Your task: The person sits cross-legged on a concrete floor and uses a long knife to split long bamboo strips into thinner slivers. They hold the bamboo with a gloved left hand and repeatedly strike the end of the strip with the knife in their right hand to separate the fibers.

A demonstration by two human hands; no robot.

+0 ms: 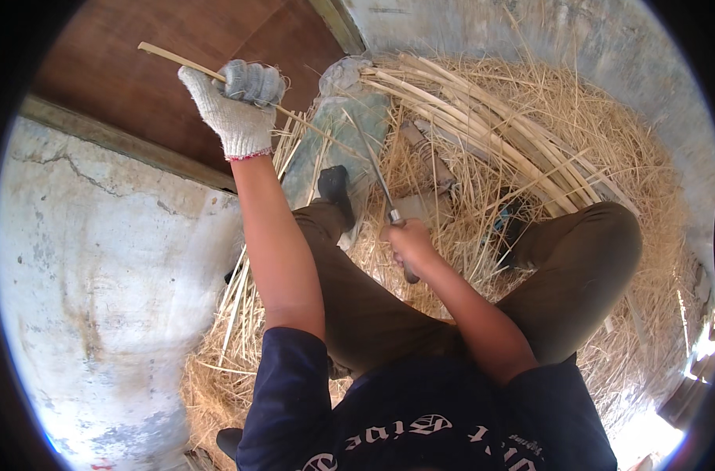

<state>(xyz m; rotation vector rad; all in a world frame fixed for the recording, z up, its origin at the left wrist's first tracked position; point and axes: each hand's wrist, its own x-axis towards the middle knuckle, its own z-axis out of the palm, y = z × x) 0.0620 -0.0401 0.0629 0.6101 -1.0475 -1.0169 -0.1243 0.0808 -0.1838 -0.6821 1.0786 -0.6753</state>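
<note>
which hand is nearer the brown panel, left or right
Left. The gloved left hand, gripping a thin strip, is raised in front of the brown panel. The bare right hand, holding a knife, is lower in the picture, off to the panel's right.

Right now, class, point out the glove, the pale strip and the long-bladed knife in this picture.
Glove (238, 118): head view, on its white part above the cuff.
Pale strip (178, 60): head view, on the end sticking out left.
Long-bladed knife (379, 174): head view, on the blade.
</note>
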